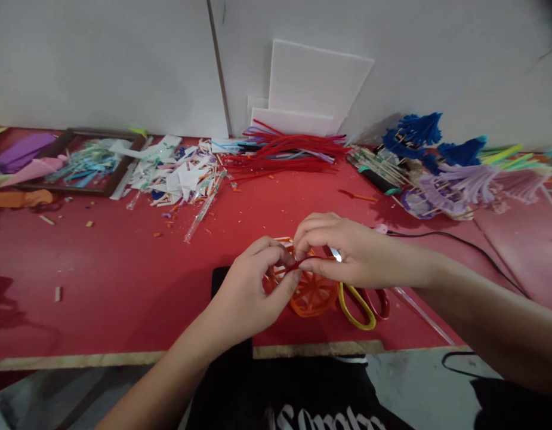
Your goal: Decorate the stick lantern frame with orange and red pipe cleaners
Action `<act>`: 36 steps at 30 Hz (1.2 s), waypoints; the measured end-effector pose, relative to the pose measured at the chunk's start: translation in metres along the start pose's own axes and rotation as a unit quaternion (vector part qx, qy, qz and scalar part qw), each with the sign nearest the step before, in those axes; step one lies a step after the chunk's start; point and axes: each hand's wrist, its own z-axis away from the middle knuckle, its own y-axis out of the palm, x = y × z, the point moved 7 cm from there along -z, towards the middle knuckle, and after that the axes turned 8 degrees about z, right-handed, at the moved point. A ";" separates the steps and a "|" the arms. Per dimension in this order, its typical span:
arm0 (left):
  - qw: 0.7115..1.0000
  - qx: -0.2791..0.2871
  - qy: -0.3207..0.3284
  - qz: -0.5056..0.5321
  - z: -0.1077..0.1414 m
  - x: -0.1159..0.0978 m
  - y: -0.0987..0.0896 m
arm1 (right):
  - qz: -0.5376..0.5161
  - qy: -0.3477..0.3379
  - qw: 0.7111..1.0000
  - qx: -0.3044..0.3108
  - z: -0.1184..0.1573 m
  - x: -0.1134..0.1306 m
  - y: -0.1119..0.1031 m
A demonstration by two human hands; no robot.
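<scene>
My left hand (pixel 253 289) and my right hand (pixel 341 249) meet over the table, fingertips almost touching. Both pinch a short dark red pipe cleaner (pixel 305 261) that runs between thumbs and fingers; its ends are partly hidden. Beneath them sits an orange wheel-like frame (pixel 312 297) with spokes, seemingly of pipe cleaners, its far part covered by my fingers. A pair of scissors (pixel 357 307) with a yellow and a red handle loop lies just to the right, its blades mostly under my right hand.
Red pipe cleaners (pixel 298 146) lie in a bundle at the back. Left of them are a heap of white scraps (pixel 181 179) and a dark frame (pixel 110 186). Blue tufted pieces (pixel 419 131), lilac ones (pixel 468 182) and a black cable (pixel 463 245) are on the right.
</scene>
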 end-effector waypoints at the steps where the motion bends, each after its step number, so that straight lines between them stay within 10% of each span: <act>1: 1.000 0.001 0.003 0.002 0.000 0.000 0.000 | 0.004 0.000 1.000 0.000 0.001 0.001 0.001; 17: 0.997 -0.007 -0.033 0.069 -0.001 0.013 0.001 | -0.042 0.022 0.999 -0.022 0.003 -0.002 0.004; 36: 0.969 -0.038 -0.171 0.176 0.002 0.048 0.003 | -0.071 0.149 0.969 -0.184 0.006 -0.031 -0.013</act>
